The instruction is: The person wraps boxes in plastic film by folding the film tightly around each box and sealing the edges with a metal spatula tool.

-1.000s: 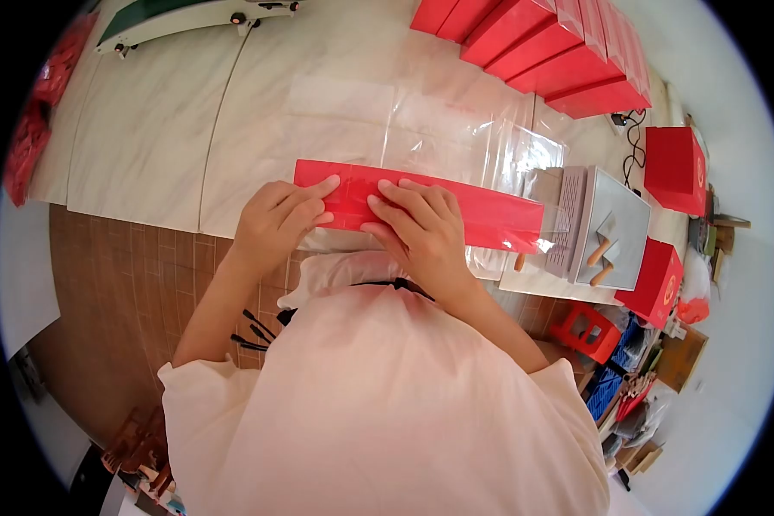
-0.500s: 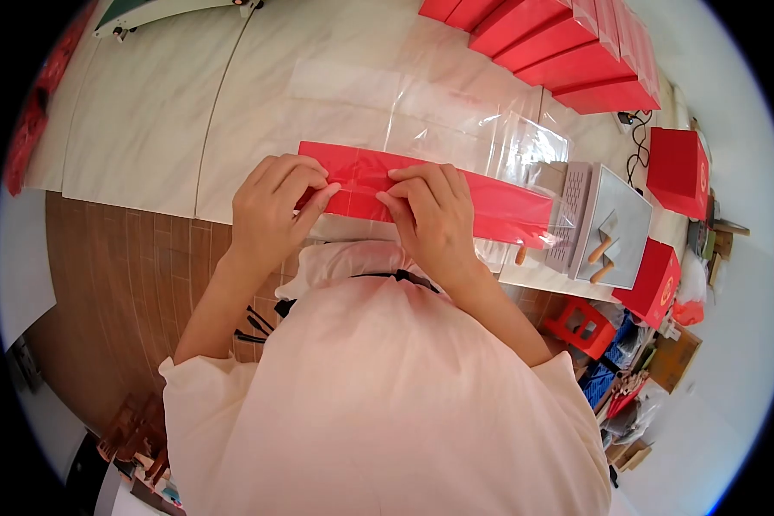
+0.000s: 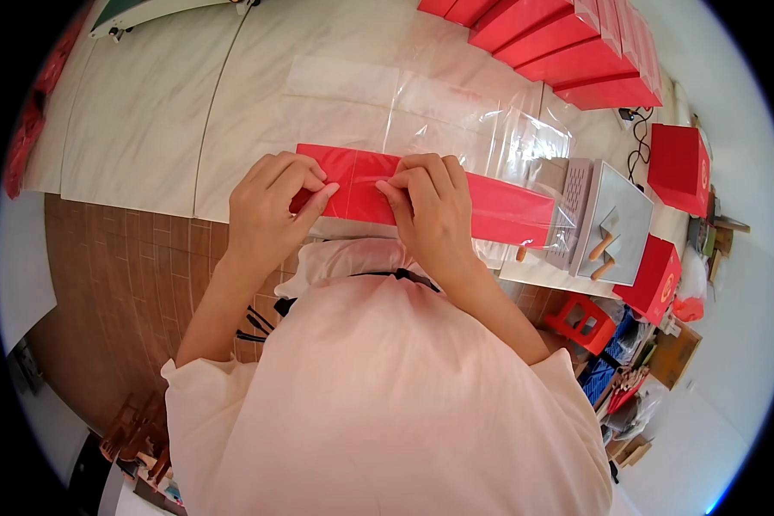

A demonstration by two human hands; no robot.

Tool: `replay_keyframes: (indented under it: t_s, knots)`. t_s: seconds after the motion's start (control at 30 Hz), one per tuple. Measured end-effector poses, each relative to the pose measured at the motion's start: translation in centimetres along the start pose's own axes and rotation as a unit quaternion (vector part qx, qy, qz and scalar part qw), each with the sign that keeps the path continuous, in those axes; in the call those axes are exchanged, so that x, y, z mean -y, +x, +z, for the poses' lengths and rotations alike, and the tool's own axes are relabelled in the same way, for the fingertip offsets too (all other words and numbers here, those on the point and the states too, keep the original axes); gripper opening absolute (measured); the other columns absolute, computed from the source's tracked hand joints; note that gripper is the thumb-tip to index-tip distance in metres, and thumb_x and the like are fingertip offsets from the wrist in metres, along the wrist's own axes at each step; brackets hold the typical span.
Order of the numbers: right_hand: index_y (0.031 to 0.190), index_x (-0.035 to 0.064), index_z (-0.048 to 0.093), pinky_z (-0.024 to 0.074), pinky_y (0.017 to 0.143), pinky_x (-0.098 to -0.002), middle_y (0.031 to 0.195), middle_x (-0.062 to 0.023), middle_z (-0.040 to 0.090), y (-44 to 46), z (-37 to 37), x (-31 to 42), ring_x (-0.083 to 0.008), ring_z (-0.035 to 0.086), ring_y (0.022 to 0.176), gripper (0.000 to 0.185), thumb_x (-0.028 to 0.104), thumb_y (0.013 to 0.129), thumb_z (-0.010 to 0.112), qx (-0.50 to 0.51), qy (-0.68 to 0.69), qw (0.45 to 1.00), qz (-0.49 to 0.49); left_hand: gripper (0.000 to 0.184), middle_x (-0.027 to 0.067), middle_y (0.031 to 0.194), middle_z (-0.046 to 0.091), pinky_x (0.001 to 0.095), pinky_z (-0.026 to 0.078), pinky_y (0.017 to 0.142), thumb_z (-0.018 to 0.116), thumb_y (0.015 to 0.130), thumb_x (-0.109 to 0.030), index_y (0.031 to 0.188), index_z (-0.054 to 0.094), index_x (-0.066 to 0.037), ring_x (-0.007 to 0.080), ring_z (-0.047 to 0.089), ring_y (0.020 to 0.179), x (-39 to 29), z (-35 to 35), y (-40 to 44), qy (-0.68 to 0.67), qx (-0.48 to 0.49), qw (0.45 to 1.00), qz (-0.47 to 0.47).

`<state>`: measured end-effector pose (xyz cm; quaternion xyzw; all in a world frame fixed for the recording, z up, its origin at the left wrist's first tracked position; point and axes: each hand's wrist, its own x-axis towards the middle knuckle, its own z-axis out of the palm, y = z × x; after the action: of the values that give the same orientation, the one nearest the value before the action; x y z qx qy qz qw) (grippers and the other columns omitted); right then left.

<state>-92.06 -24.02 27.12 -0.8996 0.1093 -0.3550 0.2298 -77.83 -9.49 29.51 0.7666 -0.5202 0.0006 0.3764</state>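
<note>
A long red box (image 3: 509, 210) with clear film around it lies at the table's near edge, its right end beside a grey device. My left hand (image 3: 271, 199) is at the box's left end, thumb and fingers pinched together on the film. Near the middle of the box my right hand (image 3: 430, 202) pinches the film too, thumb against the fingers. Loose clear film (image 3: 439, 112) spreads over the table behind the box, and a pointed end of film sticks out past its right end.
Wrapped red boxes (image 3: 568, 52) stand in a row at the back right. The grey device (image 3: 615, 225) has wooden-handled tools on its top. More red boxes (image 3: 679, 169) stand beyond it. A green machine (image 3: 155, 10) is at the back left, and a red stool (image 3: 583, 323) below the table.
Both hands have gone from fingers spread on the box to pinching the film. In the last half second, my right hand has moved slightly left, and the film along the box looks smoother.
</note>
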Motion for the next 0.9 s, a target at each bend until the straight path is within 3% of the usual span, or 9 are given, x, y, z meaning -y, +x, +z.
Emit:
replay_keyframes:
  t_s: [0.33,0.53,0.63,0.7,0.83,0.9]
  knots:
    - [0.083,0.0041,0.059,0.0431,0.072,-0.0388,0.089,-0.0081,0.06,-0.2,-0.7,0.5,-0.0266,0.056,0.08,0.019,0.005,0.075,0.076,-0.027,0.033,0.999,0.008,0.019,0.0057,0.083,0.065,0.0319,0.047,0.063,0.079,0.072,-0.003,0.072,0.06,-0.004,0.022,0.06,0.075,0.0,0.0,0.0,-0.01,0.002,1.0,-0.008]
    - [0.098,0.0031,0.065,0.0442,0.078,-0.038,0.096,-0.0085,0.061,-0.4,-0.8,1.2,-0.027,0.057,0.088,0.031,0.009,0.071,0.08,0.019,0.044,0.998,0.029,0.019,0.0059,0.084,0.066,0.0321,0.047,0.063,0.079,0.072,-0.005,0.075,0.061,-0.004,0.0216,0.06,0.074,0.7,0.5,-0.6,0.014,-0.006,1.0,0.017]
    - [0.104,0.0029,0.063,0.0436,0.079,-0.0394,0.102,-0.0095,0.058,-0.5,-1.0,1.4,-0.028,0.056,0.093,0.037,0.016,0.073,0.078,0.045,0.024,0.998,0.036,0.02,0.0055,0.087,0.067,0.0319,0.047,0.062,0.079,0.074,-0.008,0.08,0.06,-0.006,0.0216,0.06,0.074,1.9,0.8,-1.4,0.038,-0.023,0.996,0.079]
    - [0.105,0.0038,0.064,0.0436,0.08,-0.0399,0.105,-0.0085,0.058,-0.6,-1.6,0.8,-0.0283,0.056,0.095,0.036,0.019,0.075,0.077,0.052,0.013,0.998,0.026,0.022,0.0058,0.098,0.07,0.0314,0.047,0.061,0.078,0.076,-0.012,0.083,0.058,-0.007,0.0215,0.06,0.073,2.6,0.9,-1.6,0.049,-0.037,0.988,0.138]
    - [0.099,0.0043,0.066,0.045,0.081,-0.0404,0.109,-0.0085,0.061,-1.8,-2.4,-0.4,-0.0281,0.058,0.098,0.029,0.017,0.074,0.076,0.065,-0.009,0.998,-0.022,0.024,0.0029,0.108,0.069,0.0299,0.046,0.059,0.078,0.076,-0.017,0.083,0.056,-0.009,0.0192,0.056,0.069,3.1,0.8,-1.2,0.052,-0.047,0.979,0.19]
    - [0.091,0.0046,0.066,0.0477,0.081,-0.0405,0.109,-0.0089,0.065,-2.2,-2.2,-0.9,-0.0268,0.061,0.099,0.02,0.014,0.075,0.073,0.059,-0.024,0.996,-0.067,0.022,0.0036,0.115,0.068,0.0306,0.048,0.064,0.076,0.078,-0.019,0.084,0.056,-0.009,0.0201,0.057,0.075,2.9,-0.2,-0.7,0.084,0.047,0.973,0.21]
